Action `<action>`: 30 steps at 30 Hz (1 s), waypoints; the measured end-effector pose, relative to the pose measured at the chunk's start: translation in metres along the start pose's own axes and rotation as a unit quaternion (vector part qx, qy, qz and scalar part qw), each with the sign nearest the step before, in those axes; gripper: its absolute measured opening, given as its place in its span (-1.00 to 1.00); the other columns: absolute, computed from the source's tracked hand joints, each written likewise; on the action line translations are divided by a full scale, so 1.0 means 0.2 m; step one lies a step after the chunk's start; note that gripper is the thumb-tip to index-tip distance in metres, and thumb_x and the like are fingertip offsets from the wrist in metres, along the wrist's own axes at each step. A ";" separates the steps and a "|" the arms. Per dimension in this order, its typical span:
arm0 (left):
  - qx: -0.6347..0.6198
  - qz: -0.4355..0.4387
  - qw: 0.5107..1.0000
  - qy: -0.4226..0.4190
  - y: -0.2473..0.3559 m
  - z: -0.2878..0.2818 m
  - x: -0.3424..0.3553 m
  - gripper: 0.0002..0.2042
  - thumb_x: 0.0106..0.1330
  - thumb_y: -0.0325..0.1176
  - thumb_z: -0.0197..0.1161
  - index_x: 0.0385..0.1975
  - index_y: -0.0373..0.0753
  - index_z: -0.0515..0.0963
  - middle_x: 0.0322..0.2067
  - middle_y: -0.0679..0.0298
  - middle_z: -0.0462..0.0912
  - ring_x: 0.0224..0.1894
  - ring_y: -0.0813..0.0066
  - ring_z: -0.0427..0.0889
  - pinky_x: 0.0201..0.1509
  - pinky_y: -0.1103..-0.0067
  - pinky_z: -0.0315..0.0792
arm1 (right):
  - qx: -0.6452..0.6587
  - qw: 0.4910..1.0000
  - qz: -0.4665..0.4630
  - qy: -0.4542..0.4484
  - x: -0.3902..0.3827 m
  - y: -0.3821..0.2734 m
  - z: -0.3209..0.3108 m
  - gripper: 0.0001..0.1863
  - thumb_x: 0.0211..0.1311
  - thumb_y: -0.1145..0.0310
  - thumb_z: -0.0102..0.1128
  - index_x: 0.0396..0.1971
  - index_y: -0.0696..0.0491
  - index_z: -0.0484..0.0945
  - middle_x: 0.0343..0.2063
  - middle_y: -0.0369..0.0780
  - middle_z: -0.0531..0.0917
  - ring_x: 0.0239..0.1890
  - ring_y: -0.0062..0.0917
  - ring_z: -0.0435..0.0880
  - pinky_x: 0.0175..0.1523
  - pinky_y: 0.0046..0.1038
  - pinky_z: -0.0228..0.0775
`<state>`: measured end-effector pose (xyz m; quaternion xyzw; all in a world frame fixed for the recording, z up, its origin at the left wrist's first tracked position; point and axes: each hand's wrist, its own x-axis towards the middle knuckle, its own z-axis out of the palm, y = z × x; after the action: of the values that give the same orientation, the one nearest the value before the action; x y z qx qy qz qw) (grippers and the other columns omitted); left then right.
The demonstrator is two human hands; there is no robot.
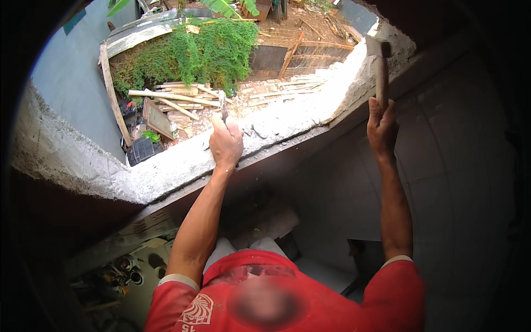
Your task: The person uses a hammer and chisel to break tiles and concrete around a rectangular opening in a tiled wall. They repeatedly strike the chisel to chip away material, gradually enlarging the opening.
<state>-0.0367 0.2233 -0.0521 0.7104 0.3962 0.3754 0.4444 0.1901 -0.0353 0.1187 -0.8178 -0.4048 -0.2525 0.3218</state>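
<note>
My left hand (227,144) is closed around a chisel (223,105), whose upper end sticks out above the fist. The fist is over the rough white sill (282,130) of the wall opening, and the chisel's lower end is mostly hidden by the hand. Out to the right, my right hand (382,130) grips a hammer (381,80) by its wooden handle. The hammer's dark head (378,47) is raised, in line with the broken right edge of the opening and well apart from the chisel.
Crumbled plaster (72,149) edges the opening's left side. Outside are bamboo poles (177,95), green plants (193,55) and a leaning plank (113,94). Below on the left, cans and other small items (135,276) stand on the floor. A dark tiled wall (453,166) is on the right.
</note>
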 end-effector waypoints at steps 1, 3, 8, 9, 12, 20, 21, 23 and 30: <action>-0.018 0.025 0.999 0.013 0.01 0.00 0.00 -0.72 0.50 -0.24 -0.06 -0.05 -0.36 0.28 -0.65 0.06 0.68 -0.51 0.10 0.75 -0.33 0.27 0.55 | 0.008 1.000 0.008 0.028 -0.02 0.00 0.01 -0.58 0.48 0.04 0.10 -0.16 0.18 0.44 -0.34 0.17 0.69 -0.18 0.21 0.65 -0.26 0.00 0.48; -0.027 0.011 1.000 0.005 0.01 -0.01 -0.01 -0.76 0.50 -0.26 -0.07 -0.10 -0.34 0.29 -0.62 0.06 0.69 -0.46 -0.01 0.73 -0.26 0.20 0.52 | -0.048 0.989 0.092 -0.102 -0.04 0.00 0.04 -0.57 0.48 0.03 0.10 -0.16 0.18 0.44 -0.33 0.19 0.69 -0.16 0.22 0.65 -0.25 -0.01 0.49; -0.027 0.027 0.999 0.021 0.00 0.00 -0.02 -0.77 0.52 -0.28 -0.06 -0.08 -0.34 0.33 -0.62 0.06 0.68 -0.52 0.18 0.76 -0.38 0.32 0.56 | -0.090 0.974 0.100 -0.179 -0.08 0.01 0.05 -0.54 0.47 0.00 0.10 -0.16 0.19 0.46 -0.36 0.17 0.69 -0.20 0.19 0.68 -0.23 -0.01 0.50; -0.025 0.030 0.999 0.012 0.00 0.00 -0.02 -0.77 0.52 -0.28 -0.06 -0.08 -0.34 0.33 -0.63 0.06 0.68 -0.52 0.18 0.76 -0.39 0.32 0.55 | -0.080 0.981 0.095 -0.146 -0.08 0.02 0.02 -0.54 0.48 0.00 0.09 -0.17 0.18 0.47 -0.39 0.14 0.69 -0.23 0.15 0.70 -0.25 -0.04 0.51; -0.028 0.033 0.999 0.022 -0.01 0.00 -0.03 -0.77 0.52 -0.27 -0.06 -0.10 -0.34 0.32 -0.65 0.07 0.67 -0.53 0.20 0.76 -0.41 0.35 0.55 | -0.042 0.997 0.055 -0.028 -0.08 0.02 -0.04 -0.55 0.50 0.00 0.08 -0.19 0.17 0.48 -0.44 0.04 0.69 -0.30 0.01 0.75 -0.32 -0.14 0.52; -0.053 0.021 0.998 0.027 0.02 0.00 -0.01 -0.76 0.48 -0.29 -0.06 -0.06 -0.37 0.30 -0.63 0.02 0.68 -0.49 0.08 0.77 -0.35 0.27 0.54 | -0.069 0.989 0.061 -0.112 -0.06 0.07 -0.04 -0.58 0.48 0.02 0.13 -0.22 0.16 0.49 -0.47 0.04 0.68 -0.38 0.02 0.73 -0.37 -0.13 0.49; -0.037 0.025 0.999 0.031 0.02 -0.01 -0.03 -0.76 0.48 -0.29 -0.06 -0.06 -0.37 0.30 -0.63 0.02 0.68 -0.49 0.08 0.77 -0.36 0.27 0.54 | -0.038 0.993 0.059 -0.096 -0.09 0.09 -0.06 -0.57 0.47 0.02 0.13 -0.22 0.16 0.49 -0.48 0.03 0.68 -0.37 0.01 0.73 -0.36 -0.13 0.49; -0.038 0.024 0.999 0.021 0.02 -0.01 -0.03 -0.76 0.49 -0.29 -0.07 -0.07 -0.37 0.29 -0.64 0.03 0.67 -0.49 0.10 0.77 -0.37 0.30 0.55 | -0.008 0.998 0.050 -0.040 -0.09 0.12 -0.10 -0.55 0.49 0.01 0.11 -0.22 0.18 0.51 -0.50 0.01 0.66 -0.37 -0.06 0.74 -0.34 -0.19 0.50; -0.016 -0.010 1.000 0.023 0.05 0.00 -0.02 -0.75 0.51 -0.25 -0.07 -0.11 -0.36 0.30 -0.67 0.09 0.66 -0.52 0.17 0.77 -0.39 0.33 0.56 | -0.014 0.976 0.150 -0.155 -0.13 0.15 -0.04 -0.56 0.50 0.03 0.09 -0.18 0.21 0.49 -0.51 0.05 0.66 -0.35 0.01 0.73 -0.33 -0.15 0.50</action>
<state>-0.0365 0.2172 -0.0432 0.6903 0.4074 0.3934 0.4503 0.2001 -0.0672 0.0968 -0.9030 -0.3187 -0.0769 0.2775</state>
